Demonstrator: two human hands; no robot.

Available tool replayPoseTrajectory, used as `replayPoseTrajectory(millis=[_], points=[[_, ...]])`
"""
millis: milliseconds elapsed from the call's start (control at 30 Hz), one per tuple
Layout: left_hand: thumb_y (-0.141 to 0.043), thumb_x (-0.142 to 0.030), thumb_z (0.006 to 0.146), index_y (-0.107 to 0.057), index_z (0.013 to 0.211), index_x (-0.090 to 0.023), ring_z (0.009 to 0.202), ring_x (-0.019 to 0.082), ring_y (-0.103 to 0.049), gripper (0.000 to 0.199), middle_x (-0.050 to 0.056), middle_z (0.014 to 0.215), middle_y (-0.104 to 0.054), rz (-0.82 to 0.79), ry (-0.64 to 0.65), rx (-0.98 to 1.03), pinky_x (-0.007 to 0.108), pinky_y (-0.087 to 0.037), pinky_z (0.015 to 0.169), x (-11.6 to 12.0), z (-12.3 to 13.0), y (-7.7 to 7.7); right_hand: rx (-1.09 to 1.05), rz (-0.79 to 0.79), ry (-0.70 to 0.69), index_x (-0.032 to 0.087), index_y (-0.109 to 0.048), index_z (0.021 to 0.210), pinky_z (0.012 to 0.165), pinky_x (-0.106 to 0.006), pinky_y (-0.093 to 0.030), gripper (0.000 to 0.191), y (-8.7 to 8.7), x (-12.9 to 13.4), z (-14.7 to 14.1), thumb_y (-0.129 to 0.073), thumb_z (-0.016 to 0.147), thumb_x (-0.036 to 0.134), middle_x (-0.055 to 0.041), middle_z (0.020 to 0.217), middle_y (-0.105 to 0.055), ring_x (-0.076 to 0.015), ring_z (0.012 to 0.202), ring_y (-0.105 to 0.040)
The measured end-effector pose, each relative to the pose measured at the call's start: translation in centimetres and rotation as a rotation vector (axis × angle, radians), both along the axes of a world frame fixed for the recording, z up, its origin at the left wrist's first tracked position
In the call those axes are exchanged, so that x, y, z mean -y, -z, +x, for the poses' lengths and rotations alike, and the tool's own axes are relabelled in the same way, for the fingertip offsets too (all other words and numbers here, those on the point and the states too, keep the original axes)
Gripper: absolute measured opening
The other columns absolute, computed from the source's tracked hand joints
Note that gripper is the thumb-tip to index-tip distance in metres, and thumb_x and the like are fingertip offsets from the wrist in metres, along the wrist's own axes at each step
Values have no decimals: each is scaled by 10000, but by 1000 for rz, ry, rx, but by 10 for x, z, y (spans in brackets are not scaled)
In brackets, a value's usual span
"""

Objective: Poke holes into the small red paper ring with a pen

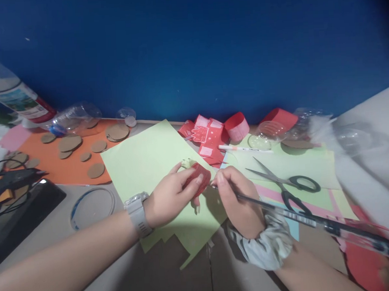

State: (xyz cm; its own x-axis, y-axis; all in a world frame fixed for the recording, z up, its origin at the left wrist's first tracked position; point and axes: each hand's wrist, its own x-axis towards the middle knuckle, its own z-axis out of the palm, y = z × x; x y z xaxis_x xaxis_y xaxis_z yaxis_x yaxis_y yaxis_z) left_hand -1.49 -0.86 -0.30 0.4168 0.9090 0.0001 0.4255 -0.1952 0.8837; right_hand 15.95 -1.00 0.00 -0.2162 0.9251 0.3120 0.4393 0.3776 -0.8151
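Note:
My left hand (174, 192), with a grey watch on the wrist, is closed around a small red paper piece (201, 177). A pale green tip (187, 163) shows above its fingers. My right hand (238, 199) grips a long black pen (296, 216) with a barcode label, its tip at the right edge of the red piece. Both hands are above a light green paper sheet (149, 161) with a cut, jagged lower edge. Black-handled scissors (286, 184) lie partly spread to the right of my right hand.
Red paper strips and rings (210, 136) lie behind the hands, beside a white marker (245, 149). Cardboard discs (69, 143) rest on orange paper (55, 163) at left. Plastic bottles (77, 117), a tape ring (92, 208) and a black device (25, 219) are also there. A blue wall (189, 54) stands behind.

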Motion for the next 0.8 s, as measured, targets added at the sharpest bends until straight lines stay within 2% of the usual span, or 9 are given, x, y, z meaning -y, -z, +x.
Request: replayPoseTrajectory(millis=[100,233,300,467,633,800], points=[[-329,-320,1006,-458,747,-198,665,129,-620,314,-60,651,-668,-15,-5,5,419,-192,1147,0,0,-1,-62,0,56,187,-492,737,526,-193,-349,255,1,0,1,-434,977,250,57,602,-437,-70,531,-418],[-339,-310,1005,-467,759,-202,653,111,-610,298,-75,620,-637,7,5,5,385,-148,1168,-2,0,1,-11,-29,-94,185,-476,719,516,-202,-344,259,2,1,0,-435,968,245,51,598,-448,-77,534,-424],[-343,-304,1004,-466,759,-203,639,104,-604,292,-80,605,-621,16,5,7,372,-125,1176,-2,0,1,16,-39,-126,184,-472,717,518,-203,-346,260,1,1,0,-433,966,246,47,599,-457,-81,545,-435],[-333,-310,1008,-488,795,-206,661,111,-622,283,-74,635,-645,-5,1,4,385,-157,1165,-1,0,1,19,-7,-49,185,-471,713,510,-204,-334,269,-1,1,-1,-427,968,258,51,595,-421,-80,529,-402],[-344,-297,1005,-471,769,-199,630,97,-608,285,-83,599,-615,17,7,4,363,-123,1177,-2,1,1,27,-61,-120,187,-459,703,522,-220,-348,275,-1,2,-1,-421,963,269,44,580,-426,-95,543,-439],[-327,-308,1007,-485,796,-205,667,123,-625,283,-69,630,-652,-6,7,5,406,-176,1156,-2,1,0,37,0,-31,185,-459,700,494,-213,-321,274,-1,1,-1,-427,962,257,48,584,-413,-85,513,-393]])
